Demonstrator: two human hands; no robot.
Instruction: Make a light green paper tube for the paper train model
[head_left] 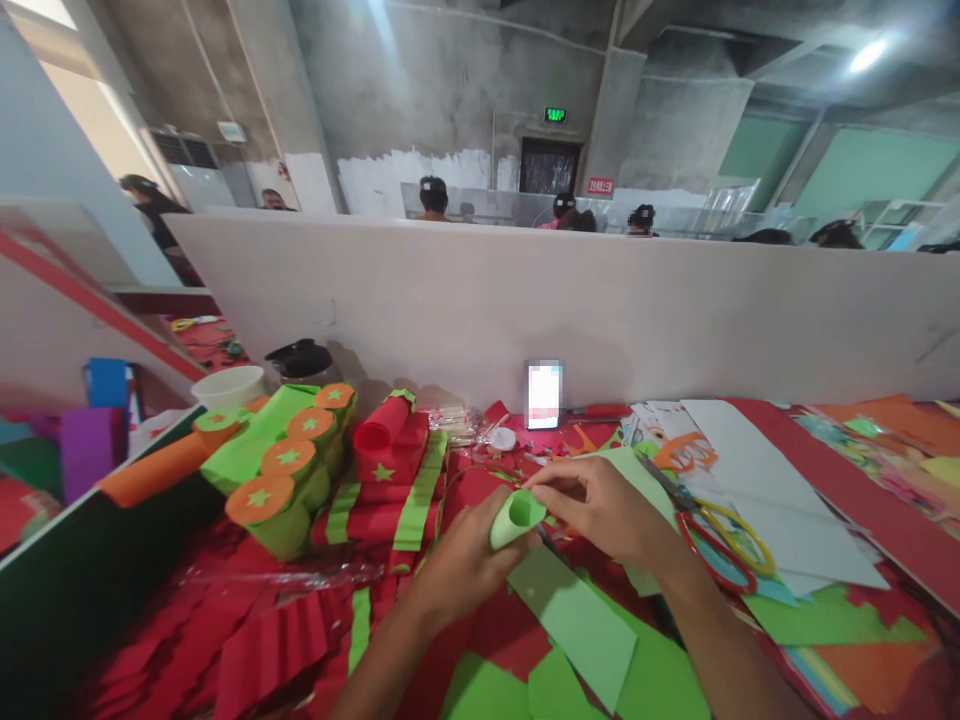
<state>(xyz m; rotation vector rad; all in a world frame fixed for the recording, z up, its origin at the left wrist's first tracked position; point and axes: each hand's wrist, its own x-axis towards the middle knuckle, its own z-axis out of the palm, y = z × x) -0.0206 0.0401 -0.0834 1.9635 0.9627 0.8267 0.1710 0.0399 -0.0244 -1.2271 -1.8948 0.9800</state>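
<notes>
Fingers of the left hand [461, 562] curl around a light green paper roll [517, 514], gripping it from below with its open mouth facing up. The right hand [596, 508] comes in from the right, its fingertips pinching the roll's upper edge. The roll sits between both hands, just above the red-covered table [247, 640], near its middle.

The sheet looks to be mid-rolling, the tube formed but its seam unfastened. Keeping it shut calls for a steady left-hand grip while the loose edge is pressed flat; any slackening would likely let it spring open.

Flat green sheets [577, 620] lie just near of the hands, and scissors [724, 545] lie to the right. To the left stands a green block topped with orange discs [289, 458] bearing green stars.

A phone [544, 393] leans against the partition [525, 300], its screen blurred. The far green sign [555, 115] and the red sign [601, 186] are too small to read.
</notes>
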